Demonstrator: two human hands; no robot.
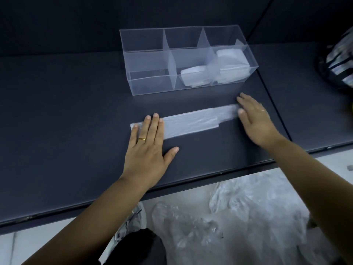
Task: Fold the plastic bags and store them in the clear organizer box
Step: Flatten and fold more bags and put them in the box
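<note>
A white plastic bag (191,122), folded into a long narrow strip, lies flat on the dark table (66,111). My left hand (148,148) presses flat on the strip's left end, fingers straight. My right hand (255,119), blurred, lies flat with straight fingers over the strip's right end. Behind the strip stands the clear organizer box (149,85) with three compartments. Folded white bags (225,66) sit in its right compartment, and one (193,75) in the middle; the left compartment holds nothing.
A heap of loose clear plastic bags (238,217) lies on the floor below the table's front edge. A black-and-white striped bag (338,60) sits at the right edge. A seam (275,104) splits the table top to the right of the box.
</note>
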